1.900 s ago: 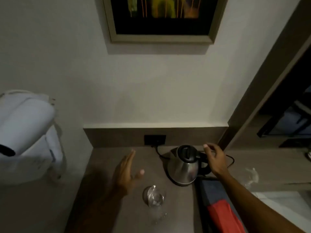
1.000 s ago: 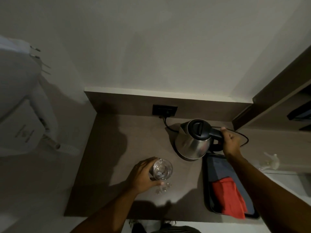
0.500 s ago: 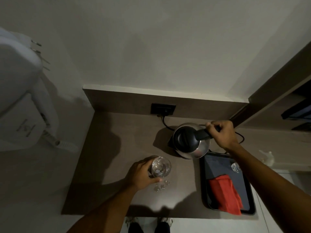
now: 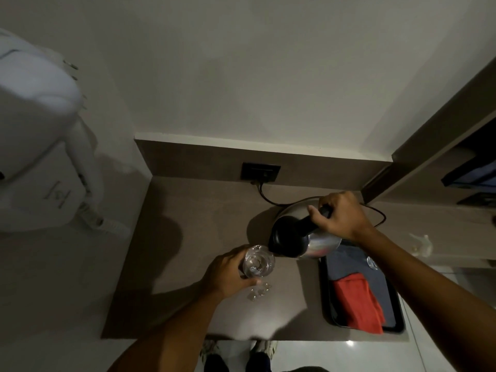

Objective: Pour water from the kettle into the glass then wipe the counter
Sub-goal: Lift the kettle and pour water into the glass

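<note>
A steel kettle with a black lid is lifted off the brown counter and tipped to the left, its spout right at the rim of a clear glass. My right hand grips the kettle's black handle. My left hand wraps the glass from the left, holding it upright over the counter. Whether water is flowing is too dim to tell. A red cloth lies on a black tray to the right.
A black wall socket with the kettle's cord sits at the counter's back. A second small glass is on the tray. A white wall-mounted appliance hangs at the left. A dark shelf unit rises at the right.
My right hand has carried the kettle left and toward me and tipped it until the spout meets the glass. My left hand keeps its hold on the glass.
</note>
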Demonstrator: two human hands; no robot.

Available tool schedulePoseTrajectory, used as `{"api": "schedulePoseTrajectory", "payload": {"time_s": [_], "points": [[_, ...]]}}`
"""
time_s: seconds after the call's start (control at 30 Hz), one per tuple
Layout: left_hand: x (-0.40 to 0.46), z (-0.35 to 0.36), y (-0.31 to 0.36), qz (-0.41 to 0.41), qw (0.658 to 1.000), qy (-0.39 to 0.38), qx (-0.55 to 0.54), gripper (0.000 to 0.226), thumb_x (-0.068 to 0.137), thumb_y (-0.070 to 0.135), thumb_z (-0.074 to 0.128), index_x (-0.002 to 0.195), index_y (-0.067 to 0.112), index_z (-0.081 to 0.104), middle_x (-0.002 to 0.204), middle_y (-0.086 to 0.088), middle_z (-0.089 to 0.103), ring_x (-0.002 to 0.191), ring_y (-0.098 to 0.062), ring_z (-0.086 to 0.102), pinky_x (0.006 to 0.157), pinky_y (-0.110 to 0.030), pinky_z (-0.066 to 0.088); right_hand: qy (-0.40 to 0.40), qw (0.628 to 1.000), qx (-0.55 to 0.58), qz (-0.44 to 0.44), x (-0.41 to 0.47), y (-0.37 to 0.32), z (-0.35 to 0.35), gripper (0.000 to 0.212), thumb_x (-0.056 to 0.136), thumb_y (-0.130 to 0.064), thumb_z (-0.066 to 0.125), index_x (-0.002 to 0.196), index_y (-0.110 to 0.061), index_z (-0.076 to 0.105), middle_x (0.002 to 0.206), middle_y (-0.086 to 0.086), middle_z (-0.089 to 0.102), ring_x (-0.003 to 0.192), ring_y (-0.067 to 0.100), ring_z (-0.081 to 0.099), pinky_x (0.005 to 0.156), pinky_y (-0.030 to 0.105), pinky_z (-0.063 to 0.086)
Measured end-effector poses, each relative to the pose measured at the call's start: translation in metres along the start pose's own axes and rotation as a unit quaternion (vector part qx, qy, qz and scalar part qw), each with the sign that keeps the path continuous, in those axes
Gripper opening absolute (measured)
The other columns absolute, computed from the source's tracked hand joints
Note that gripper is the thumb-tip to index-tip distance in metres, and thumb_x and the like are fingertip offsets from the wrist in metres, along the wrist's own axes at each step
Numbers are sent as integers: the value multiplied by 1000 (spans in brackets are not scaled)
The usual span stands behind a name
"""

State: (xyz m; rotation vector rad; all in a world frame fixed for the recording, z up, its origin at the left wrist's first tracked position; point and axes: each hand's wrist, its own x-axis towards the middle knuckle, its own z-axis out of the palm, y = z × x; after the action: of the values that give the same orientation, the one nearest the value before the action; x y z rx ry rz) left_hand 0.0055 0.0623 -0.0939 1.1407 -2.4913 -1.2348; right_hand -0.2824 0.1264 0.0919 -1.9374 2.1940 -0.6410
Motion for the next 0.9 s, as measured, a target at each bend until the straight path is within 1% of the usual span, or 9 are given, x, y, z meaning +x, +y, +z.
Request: {"api": "schedulePoseTrajectory", "payload": {"time_s": [0.13,0.23,0.33,0.47,0.53,0.6,0.67,0.8,0.9], "points": [[0,-1,1,2,1000,-7,3,97,53,81,71,138,48,40,125,19,66,104,-8,65,88,-33,56,3,999,-44,-17,0,-10,-2,45,83,-42,57,50,-10,58,43,5,51,37,20,45,42,27,36],[0,-1,1,1,1000,-10,6,98,53,81,71,139,46,39,124,18,67,104,-8,66,87,-30,55,-9,998,-62,-29,0,-17,-3,50,84,-51,48,54,-12,58,45,3,51,38,18,45,41,28,38],[-1,-1,1,0,1000,-9,7,96,53,81,72,137,47,38,121,18,67,102,-6,65,83,-25,52,-12,995,-82,-47,-1,-24,-4,52,84,-54,44,54,-13,56,46,2,50,39,18,44,42,29,38],[0,0,-1,-1,1000,-11,15,97,53,82,71,138,47,39,123,18,67,104,-7,65,86,-28,53,-25,992,-112,-50,-1,-33,-6,54,84,-55,43,54,-13,55,46,2,48,40,20,42,43,32,40],[1,2,-4,0,1000,-7,16,97,53,83,71,138,47,39,123,19,67,104,-8,66,86,-29,54,-32,988,-140,-48,0,-37,-6,56,84,-56,41,52,-13,53,47,1,47,42,21,41,46,32,36],[2,4,-5,4,1000,-1,18,97,52,83,71,137,48,39,123,19,67,102,-7,66,85,-31,55,-31,984,-165,-54,-1,-41,-7,55,84,-57,40,50,-14,49,48,-1,42,44,20,38,52,29,27],[3,4,-5,8,1000,2,19,96,52,83,71,137,49,40,123,19,67,102,-7,65,85,-30,55,-32,981,-182,-60,0,-44,-9,54,84,-56,39,50,-16,47,48,-2,40,44,20,35,58,27,23],[2,3,-4,6,1000,3,20,97,53,82,71,138,48,39,123,19,67,103,-6,65,85,-28,53,-45,978,-198,-58,2,-48,-11,54,85,-56,37,49,-16,47,46,-4,40,41,19,36,62,27,21],[1,3,-3,6,1000,-11,19,97,54,84,67,139,46,39,126,17,66,107,-7,64,87,-27,53,-44,975,-210,-57,2,-51,-10,53,86,-57,35,49,-19,41,45,-3,39,40,17,33,63,26,19]]}}
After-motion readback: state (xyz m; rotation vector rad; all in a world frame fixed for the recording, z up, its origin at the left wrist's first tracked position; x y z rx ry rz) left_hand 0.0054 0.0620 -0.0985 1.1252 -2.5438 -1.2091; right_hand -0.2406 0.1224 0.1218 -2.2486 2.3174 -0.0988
